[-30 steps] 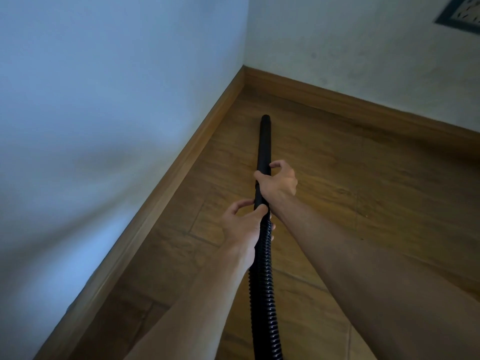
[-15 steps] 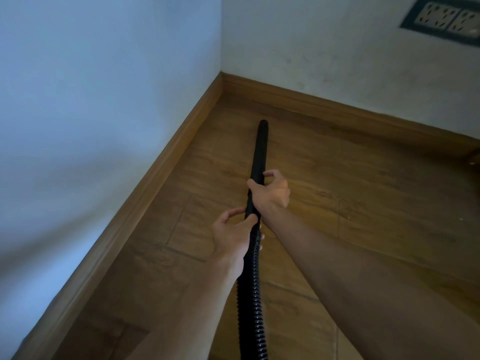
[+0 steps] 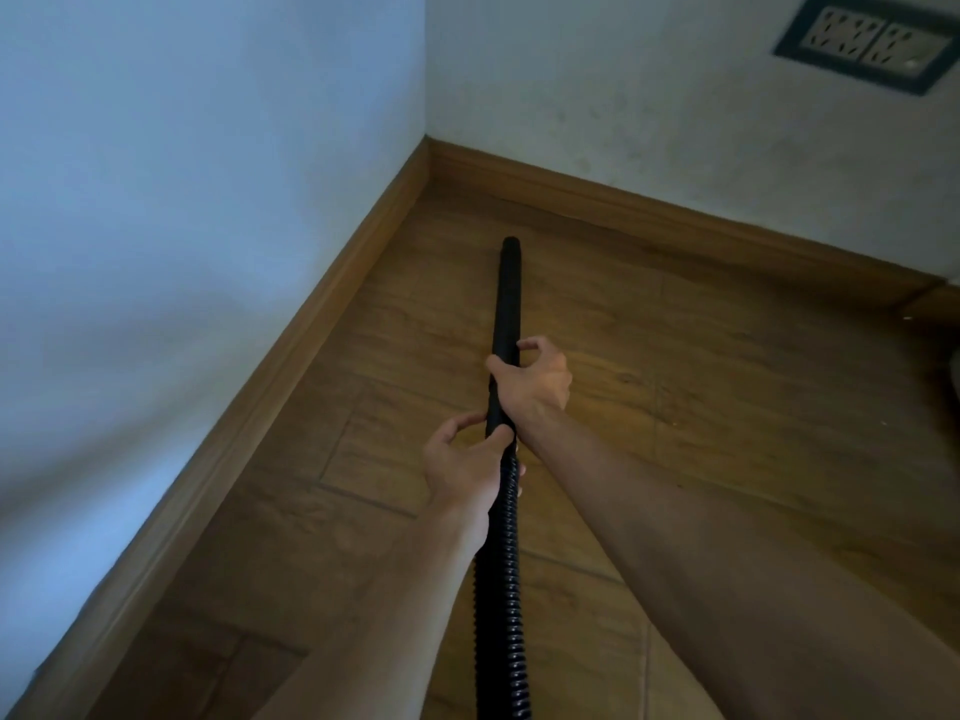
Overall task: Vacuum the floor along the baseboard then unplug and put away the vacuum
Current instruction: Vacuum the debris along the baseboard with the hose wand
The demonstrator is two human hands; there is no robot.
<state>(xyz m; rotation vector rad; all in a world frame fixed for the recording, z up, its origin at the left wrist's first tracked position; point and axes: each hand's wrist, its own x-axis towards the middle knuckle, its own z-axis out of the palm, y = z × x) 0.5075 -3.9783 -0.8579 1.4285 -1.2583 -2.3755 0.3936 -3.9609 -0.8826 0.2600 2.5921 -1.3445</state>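
Observation:
A black vacuum wand (image 3: 507,298) points away from me over the wooden floor, its tip short of the room corner. A ribbed black hose (image 3: 501,589) runs back from it toward me. My right hand (image 3: 532,381) grips the smooth wand, ahead of my left hand (image 3: 465,465), which grips where the wand meets the ribbed hose. A wooden baseboard (image 3: 291,345) runs along the left wall, and another length of baseboard (image 3: 649,207) runs along the far wall. The vacuum body is out of view.
A dark-framed double wall socket (image 3: 865,41) sits high on the far wall at the upper right, with nothing plugged in. The white walls meet at a corner (image 3: 426,137). A dark object edge (image 3: 953,371) shows at the far right.
The view has shifted so the corner sits further left and the wall socket has come fully into sight. The wand tip has drawn back slightly from the far baseboard. Both hands keep their grip.

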